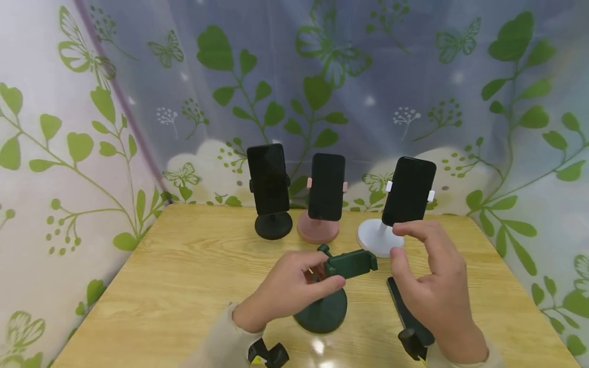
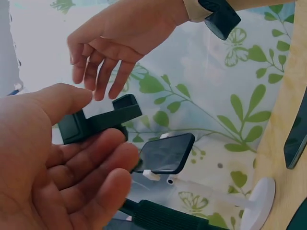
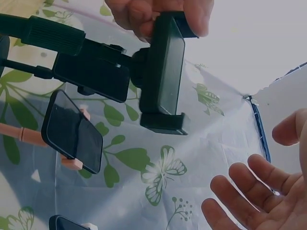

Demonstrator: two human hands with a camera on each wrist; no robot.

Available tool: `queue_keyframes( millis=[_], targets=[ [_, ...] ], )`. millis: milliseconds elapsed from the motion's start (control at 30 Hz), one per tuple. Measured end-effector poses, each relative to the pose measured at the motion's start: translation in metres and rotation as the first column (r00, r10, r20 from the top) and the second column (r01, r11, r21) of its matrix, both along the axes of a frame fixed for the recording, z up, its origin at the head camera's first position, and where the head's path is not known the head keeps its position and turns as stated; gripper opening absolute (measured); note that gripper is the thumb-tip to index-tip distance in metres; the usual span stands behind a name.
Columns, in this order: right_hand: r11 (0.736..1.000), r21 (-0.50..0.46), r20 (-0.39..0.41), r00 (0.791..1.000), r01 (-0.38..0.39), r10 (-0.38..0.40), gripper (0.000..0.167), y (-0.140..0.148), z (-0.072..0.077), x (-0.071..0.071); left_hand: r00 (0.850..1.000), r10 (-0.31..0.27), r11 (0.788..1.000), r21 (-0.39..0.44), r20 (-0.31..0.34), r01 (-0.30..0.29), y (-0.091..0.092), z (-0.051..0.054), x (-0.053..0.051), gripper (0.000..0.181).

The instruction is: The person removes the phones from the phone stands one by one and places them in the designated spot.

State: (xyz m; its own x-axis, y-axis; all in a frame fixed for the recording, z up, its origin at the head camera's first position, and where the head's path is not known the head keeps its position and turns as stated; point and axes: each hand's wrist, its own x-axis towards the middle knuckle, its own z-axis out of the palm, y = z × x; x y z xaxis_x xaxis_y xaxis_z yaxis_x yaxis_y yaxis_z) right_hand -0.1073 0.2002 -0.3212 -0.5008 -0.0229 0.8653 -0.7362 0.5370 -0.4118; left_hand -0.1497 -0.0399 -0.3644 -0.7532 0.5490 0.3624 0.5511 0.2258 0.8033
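Observation:
A dark green phone stand stands upright on the table, its round base point(image 1: 324, 314) below and its phone clamp point(image 1: 353, 263) tilted on top. My left hand point(image 1: 294, 286) pinches the left end of that clamp between thumb and fingers; the right wrist view also shows this grip on the clamp point(image 3: 165, 72). To the right of the clamp, my right hand point(image 1: 437, 281) hovers with fingers apart and loosely bent, touching nothing. Nothing sits in the clamp. A dark phone point(image 1: 407, 309) lies flat on the table, partly hidden beneath the right hand.
Along the back of the table stand a black stand point(image 1: 273, 226), a pink stand point(image 1: 317, 229) and a white stand point(image 1: 375, 238), each with an upright dark phone clamped in it. Behind them hangs a leaf-patterned curtain point(image 1: 285, 66). The wooden table point(image 1: 184, 286) extends to the left.

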Motion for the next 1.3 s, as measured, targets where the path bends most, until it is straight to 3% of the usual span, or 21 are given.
queue_keyframes(
  millis=[167, 333, 433, 567, 633, 767, 867, 933, 1000, 1100, 1300],
  targets=[
    [0.999, -0.017, 0.012, 1.0, -0.027, 0.027, 0.032, -0.003, -0.003, -0.002, 1.0, 0.014, 0.999, 0.036, -0.005, -0.014, -0.011, 0.003, 0.002, 0.037],
    [0.997, -0.047, 0.03, 0.998, -0.057, 0.059, 0.032, -0.002, -0.005, -0.004, 1.0, -0.002, 0.999, 0.033, 0.028, 0.001, -0.029, 0.009, 0.008, 0.023],
    [0.997, -0.056, 0.039, 0.997, -0.062, 0.064, 0.031, 0.001, -0.006, -0.003, 0.999, -0.009, 0.999, 0.032, 0.051, 0.008, -0.043, 0.012, 0.011, 0.023],
    [0.993, -0.078, 0.021, 0.995, -0.094, 0.096, 0.027, 0.001, -0.005, -0.003, 0.991, 0.054, 0.996, 0.063, 0.119, -0.062, -0.069, 0.013, 0.016, 0.028],
    [0.988, -0.093, 0.0, 0.993, -0.121, 0.121, 0.025, 0.001, -0.004, -0.003, 0.975, 0.113, 0.986, 0.095, 0.192, -0.133, -0.085, 0.014, 0.018, 0.027],
    [0.979, -0.114, -0.038, 0.985, -0.169, 0.166, 0.024, 0.0, -0.002, -0.004, 0.907, 0.234, 0.936, 0.172, 0.35, -0.308, -0.118, 0.016, 0.018, 0.025],
    [0.974, -0.116, -0.028, 0.981, -0.193, 0.191, 0.024, 0.0, -0.001, -0.005, 0.85, 0.287, 0.878, 0.234, 0.441, -0.418, -0.14, 0.014, 0.01, 0.023],
    [0.971, -0.118, -0.016, 0.978, -0.206, 0.206, 0.024, 0.001, -0.001, -0.005, 0.823, 0.303, 0.834, 0.284, 0.48, -0.473, -0.152, 0.012, 0.002, 0.019],
    [0.969, -0.12, -0.005, 0.976, -0.216, 0.217, 0.025, 0.002, -0.001, -0.006, 0.811, 0.296, 0.794, 0.341, 0.505, -0.503, -0.164, 0.008, -0.008, 0.016],
    [0.969, -0.125, -0.005, 0.977, -0.213, 0.214, 0.025, 0.003, -0.001, -0.006, 0.811, 0.302, 0.753, 0.397, 0.501, -0.525, -0.177, 0.003, -0.021, 0.017],
    [0.976, -0.127, 0.021, 0.983, -0.179, 0.183, 0.027, 0.005, -0.003, -0.005, 0.815, 0.33, 0.733, 0.415, 0.476, -0.539, -0.192, -0.005, -0.047, 0.017]
  ],
)
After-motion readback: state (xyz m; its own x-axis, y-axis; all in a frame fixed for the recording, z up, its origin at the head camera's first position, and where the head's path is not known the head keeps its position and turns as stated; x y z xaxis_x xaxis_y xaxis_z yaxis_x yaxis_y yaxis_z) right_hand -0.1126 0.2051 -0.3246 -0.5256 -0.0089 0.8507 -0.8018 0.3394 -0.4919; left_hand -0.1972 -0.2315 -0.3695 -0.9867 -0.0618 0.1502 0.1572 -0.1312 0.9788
